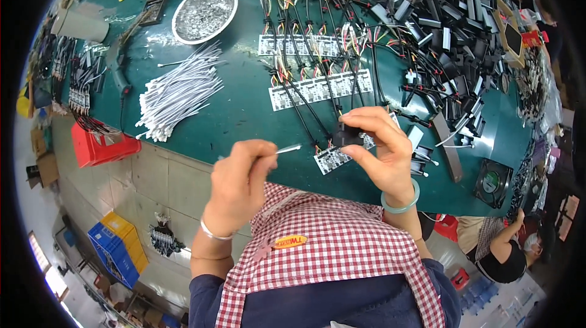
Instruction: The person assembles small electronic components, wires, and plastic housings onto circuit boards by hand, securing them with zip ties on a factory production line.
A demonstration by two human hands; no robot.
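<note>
Between our two hands: a small black connector block sits over the near edge of the green table, just above a small white circuit board.
Right hand: we pinch the block between thumb and fingertips, closed firmly on its sides; black leads run from it away toward the wire harnesses.
Left hand: our fingers are pressed together on a thin white cable tie, its free tip pointing toward the block and stopping just short of it.
Handling, block: we judge it light and rigid, but tethered by its leads, so best held by its flat sides, clear of the wires.
Handling, tie: light, springy and slick; gripping close to the tip should keep it from bending.
Beyond the grip: a bundle of white ties lies to the left, a round foil dish farther off.
</note>
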